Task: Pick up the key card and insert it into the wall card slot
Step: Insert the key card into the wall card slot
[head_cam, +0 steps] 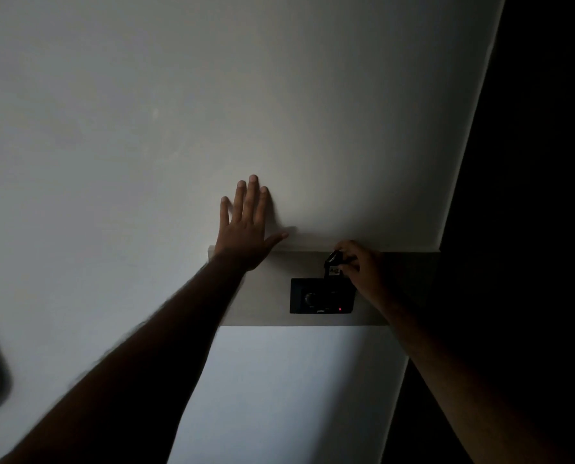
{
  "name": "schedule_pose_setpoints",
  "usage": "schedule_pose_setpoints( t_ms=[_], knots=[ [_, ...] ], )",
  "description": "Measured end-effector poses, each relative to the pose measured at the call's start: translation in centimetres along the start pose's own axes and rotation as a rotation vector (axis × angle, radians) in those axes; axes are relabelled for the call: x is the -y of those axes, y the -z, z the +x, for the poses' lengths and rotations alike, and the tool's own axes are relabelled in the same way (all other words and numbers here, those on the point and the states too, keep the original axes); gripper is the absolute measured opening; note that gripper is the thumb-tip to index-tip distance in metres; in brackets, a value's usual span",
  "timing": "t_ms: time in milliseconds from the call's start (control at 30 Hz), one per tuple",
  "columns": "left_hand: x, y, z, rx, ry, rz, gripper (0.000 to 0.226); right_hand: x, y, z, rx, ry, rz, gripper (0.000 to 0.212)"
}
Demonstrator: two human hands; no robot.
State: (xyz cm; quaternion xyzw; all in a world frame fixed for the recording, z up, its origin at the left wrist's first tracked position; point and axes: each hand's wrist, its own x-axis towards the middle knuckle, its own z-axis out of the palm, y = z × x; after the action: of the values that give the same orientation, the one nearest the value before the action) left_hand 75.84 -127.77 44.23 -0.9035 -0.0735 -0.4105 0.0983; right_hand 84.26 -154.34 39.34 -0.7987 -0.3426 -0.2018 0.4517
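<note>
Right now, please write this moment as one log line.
left hand: flat on wall | right hand: holds key card at top of card slot | red light: on
</note>
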Motion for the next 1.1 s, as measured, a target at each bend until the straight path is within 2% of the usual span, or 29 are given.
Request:
schedule_pose_setpoints(
  t_ms=[233, 400, 500, 767, 1100],
  knots=[
    [-1.3, 0.8, 0.0, -0.050, 0.049, 0.001, 0.099, -0.7, 0.2, -1.0, 0.061, -0.019, -0.019, 0.040],
    [-2.0, 1.6, 1.7, -0.103, -0.037, 0.007, 0.095, -1.2, -0.1, -1.4, 0.067, -0.006, -0.043, 0.041],
    [-2.4, 1.7, 2.8, -0.086, -0.096, 0.012, 0.095, -1.3, -0.1, -1.5, 0.090, 0.017, -0.089, 0.042],
    [-3.2, 0.8, 3.0, -0.090, -0.041, 0.021, 0.102, -1.6, -0.1, -1.6, 0.121, 0.042, -0.134, 0.042],
    [-3.2, 0.1, 3.1, -0.083, -0.045, 0.040, 0.102, -2.2, -0.4, -2.3, 0.068, 0.039, -0.156, 0.042]
  ],
)
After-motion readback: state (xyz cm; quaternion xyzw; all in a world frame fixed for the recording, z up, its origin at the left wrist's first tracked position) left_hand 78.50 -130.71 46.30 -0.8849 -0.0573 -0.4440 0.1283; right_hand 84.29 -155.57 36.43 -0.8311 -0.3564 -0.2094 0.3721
